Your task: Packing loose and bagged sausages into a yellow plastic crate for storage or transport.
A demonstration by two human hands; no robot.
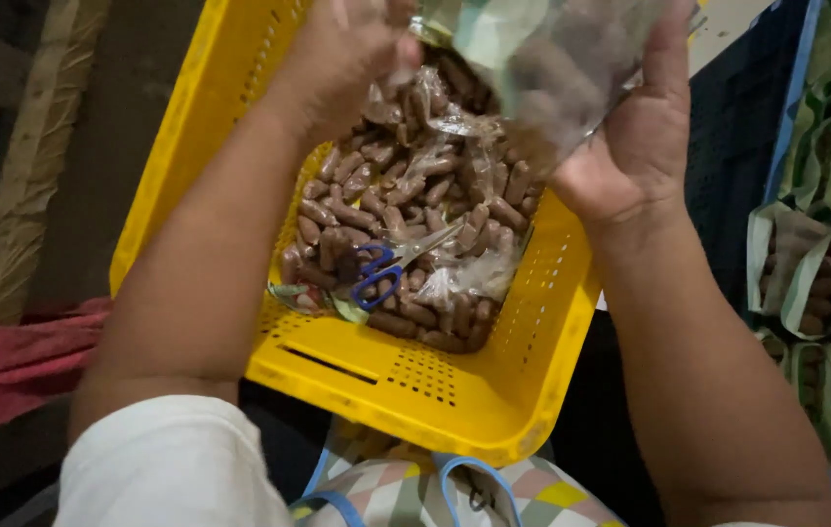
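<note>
The fingers of the left hand [342, 59] are curled together and pinch the left edge of a clear plastic bag [552, 63]. The right hand [635, 137] is more open: its palm faces the camera and its fingers lie flat along the right side of the same bag, with the thumb pointing up. The bag hangs between the 2 hands, above the far part of a yellow crate [455, 390]. Brown, oblong pieces show through the plastic, but they are blurred and I cannot tell exactly what they are.

Below the hands, the crate holds a heap of brown oblong pieces [406, 195], mixed with crumpled clear plastic. A pair of scissors [386, 268] with blue handles lies on the heap, toward the near left side of the crate, with the blades pointing to the right.

The crate has perforated walls, and its near edge is just beside a patterned cloth bag [435, 493] with blue straps. At the right edge, packed bags with green and white stripes [825, 273] stand in rows. At the left, a pink cloth [6, 361] lies on a dark floor.
</note>
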